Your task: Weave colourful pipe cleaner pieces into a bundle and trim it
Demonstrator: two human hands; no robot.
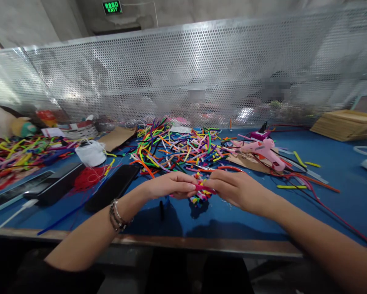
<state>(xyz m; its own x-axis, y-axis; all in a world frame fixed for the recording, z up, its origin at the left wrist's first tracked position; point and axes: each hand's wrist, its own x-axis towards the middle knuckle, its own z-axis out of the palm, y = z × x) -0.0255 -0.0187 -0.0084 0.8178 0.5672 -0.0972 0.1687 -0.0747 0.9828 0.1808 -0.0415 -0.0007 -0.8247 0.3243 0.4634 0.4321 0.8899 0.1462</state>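
My left hand (pixel 171 185) and my right hand (pixel 232 188) meet above the blue table (pixel 339 171), both pinched on a short pink-red pipe cleaner (pixel 204 188) stretched between their fingertips. Just under the fingers hangs a small multicoloured bundle of pipe-cleaner pieces (pixel 200 197); whether the pink piece joins it I cannot tell. A beaded bracelet (pixel 117 215) circles my left wrist. Behind my hands spreads a big heap of cut pipe cleaners in many colours (pixel 177 149).
A pink glue gun (pixel 264 152) lies on brown card right of the heap. Two dark phones (pixel 112 188) and red thread (pixel 88 177) lie at left, beyond them a white cloth bag (pixel 91 153). A perforated metal screen (pixel 183 73) closes the back; stacked boards (pixel 348 124) far right.
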